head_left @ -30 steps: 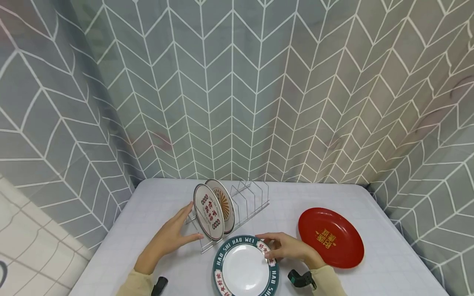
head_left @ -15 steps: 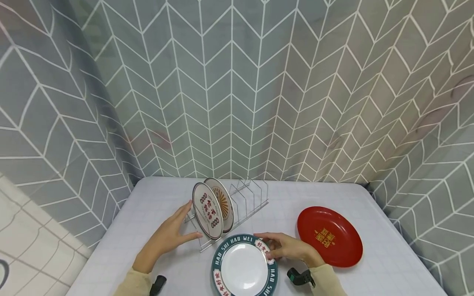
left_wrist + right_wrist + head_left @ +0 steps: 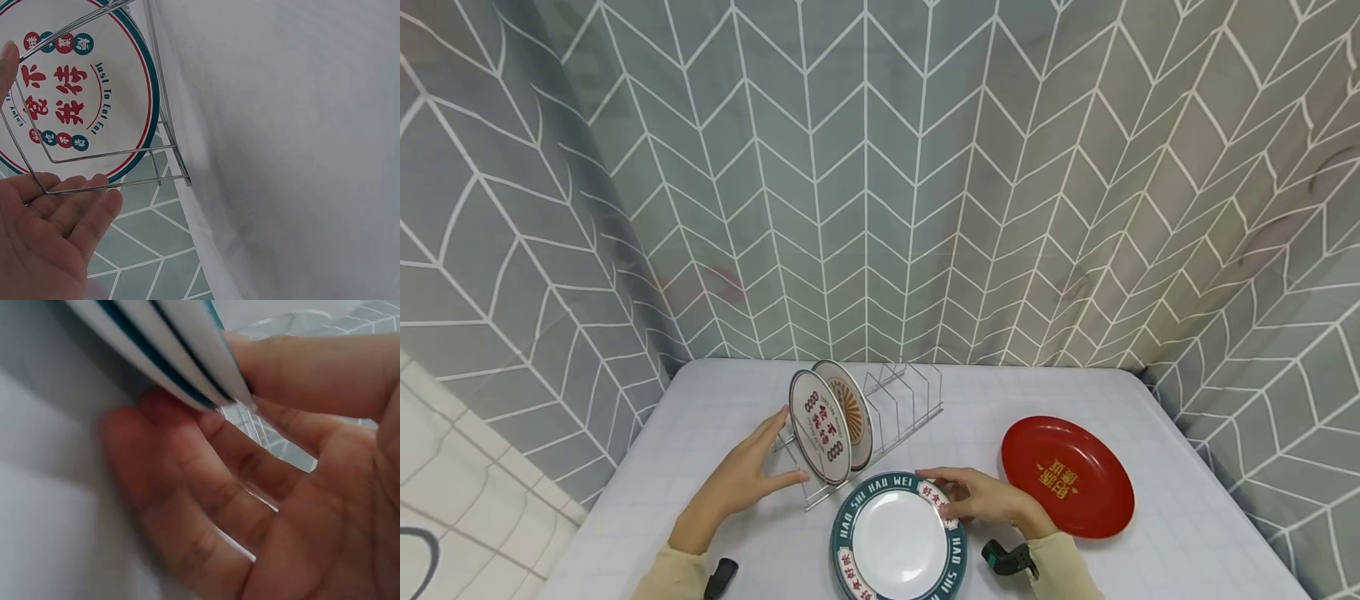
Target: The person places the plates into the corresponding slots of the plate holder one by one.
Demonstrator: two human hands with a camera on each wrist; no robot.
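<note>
In the head view, a wire dish rack point(image 3: 912, 429) holds two upright plates. The near plate point(image 3: 822, 427) has red characters; behind it the other plate point(image 3: 853, 408) shows an orange fan pattern. My left hand point(image 3: 737, 479) reaches to the rack's near end, thumb and fingers spread. The left wrist view has its fairly straight fingertips point(image 3: 94, 187) at the rack's wires, beside the lettered plate. My right hand point(image 3: 981, 500) pinches the right rim of a small stack of white plates point(image 3: 898, 537) with green lettered borders. In the right wrist view its thumb point(image 3: 300, 369) is above the stacked rims point(image 3: 181, 350), fingers beneath.
A red oval plate point(image 3: 1067, 475) with gold characters lies right of my right hand. Everything stands on a table with a white cloth point(image 3: 1195, 500). Grey patterned curtains point(image 3: 880, 183) enclose the back and sides. The rack's right-hand slots hold nothing.
Both hands keep nearly the same places. The view shifts slightly, and the green-bordered plates sit a few pixels further right and up than half a second ago.
</note>
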